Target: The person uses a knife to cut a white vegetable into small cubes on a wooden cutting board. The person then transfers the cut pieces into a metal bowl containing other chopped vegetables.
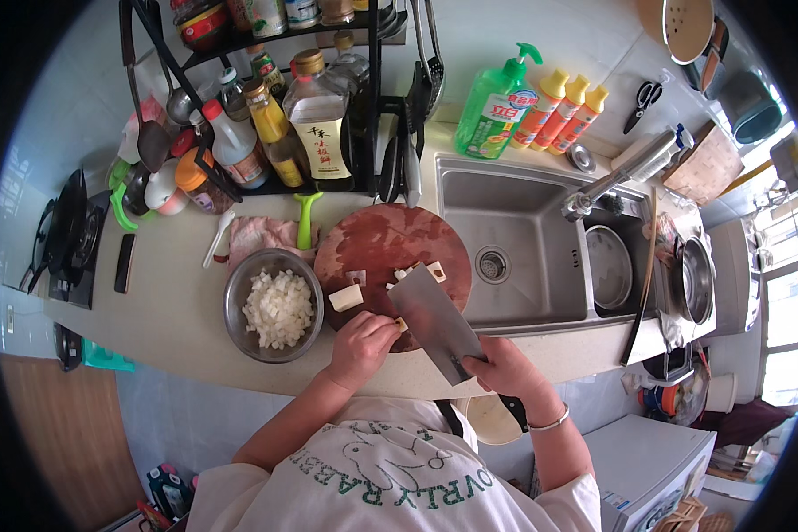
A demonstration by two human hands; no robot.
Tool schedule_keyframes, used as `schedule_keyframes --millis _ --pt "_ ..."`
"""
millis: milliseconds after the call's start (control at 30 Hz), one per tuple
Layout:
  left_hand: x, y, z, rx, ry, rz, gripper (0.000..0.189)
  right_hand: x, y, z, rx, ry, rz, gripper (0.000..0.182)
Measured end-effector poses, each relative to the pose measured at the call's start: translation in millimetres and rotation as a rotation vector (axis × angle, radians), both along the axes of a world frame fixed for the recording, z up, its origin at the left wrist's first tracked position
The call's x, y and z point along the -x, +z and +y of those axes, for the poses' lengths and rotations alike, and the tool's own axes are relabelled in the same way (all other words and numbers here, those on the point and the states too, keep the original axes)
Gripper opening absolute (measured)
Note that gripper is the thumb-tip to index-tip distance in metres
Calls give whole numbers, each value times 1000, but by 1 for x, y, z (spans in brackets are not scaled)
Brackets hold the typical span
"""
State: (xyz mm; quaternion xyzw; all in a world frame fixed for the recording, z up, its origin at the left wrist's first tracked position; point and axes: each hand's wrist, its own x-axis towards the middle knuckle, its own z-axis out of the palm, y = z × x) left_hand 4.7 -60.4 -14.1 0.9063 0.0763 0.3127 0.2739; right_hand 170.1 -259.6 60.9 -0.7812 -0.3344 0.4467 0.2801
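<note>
My right hand (505,367) grips the handle of a broad cleaver (435,326), its blade slanting over the right half of a round wooden chopping board (392,233). At the board's near edge, my left hand (360,349) has its fingertips on a small pale piece of food (401,324) with a brown spot, just left of the blade. A larger pale block (346,298) lies on the board above my left hand. Another cut piece with a brown mark (437,270) rests beyond the cleaver, beside smaller bits. White diced food (278,309) fills a steel bowl (231,307) left of the board.
A steel sink (525,199) with a faucet (578,203) adjoins the board's right side. Behind the board stands a black rack (372,100) with bottles and utensils. A green peeler (306,223) lies on a pink cloth (259,233), near a white spoon (219,236) and a phone (125,263).
</note>
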Motion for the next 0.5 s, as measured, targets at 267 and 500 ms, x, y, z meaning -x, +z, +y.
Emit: schedule_keyframes --millis 267,500 --pt "-1 -1 -2 -10 -8 -16 12 2 -12 6 -90 58 -113 16" --pt "0 -1 -3 -18 9 8 12 20 -19 4 -126 15 -269 19"
